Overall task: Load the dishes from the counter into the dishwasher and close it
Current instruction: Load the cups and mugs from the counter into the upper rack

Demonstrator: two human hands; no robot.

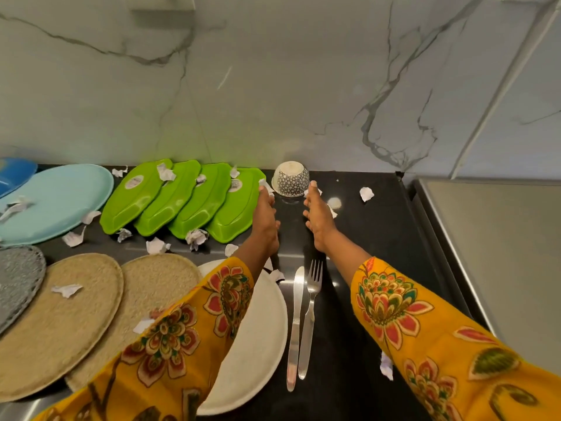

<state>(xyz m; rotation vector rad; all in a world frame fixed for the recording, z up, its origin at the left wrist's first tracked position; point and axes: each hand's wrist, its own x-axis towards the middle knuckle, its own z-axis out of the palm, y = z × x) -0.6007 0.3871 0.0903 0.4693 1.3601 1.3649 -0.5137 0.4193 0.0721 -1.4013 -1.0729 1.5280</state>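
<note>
Black counter (358,299), marble wall along its back edge, steel surface (498,244) butting its right edge.

Largest items, left half of counter: pale blue plate (51,202) toward back-left, darker blue plate (13,174) partly cut off at left edge behind it. Nearer front edge, two woven tan mats (60,323) overlapping, grey mat (18,278) at far left. White plate (261,335) near front edge, centre, overlapping the right tan mat; partly under the person's left sleeve.

Four green trays (179,202), upside down, overlapped in a row along back edge, centre.

Knife (296,326) and fork (311,314) lie side by side, just right of white plate, handles toward front edge, touching or nearly so.

Patterned bowl (290,178), upside down, at back edge against the wall, just right of the last green tray.

Left hand (267,217) and right hand (318,220) both reach toward the bowl, one each side of it, palms facing each other. Fingers straight, both hands wide, holding nothing. Fingertips near bowl rim; contact: cannot tell.

Torn paper scraps (196,237) scattered over trays, plates, mats and bare counter; one scrap (366,194) right of bowl, well apart from it.
</note>
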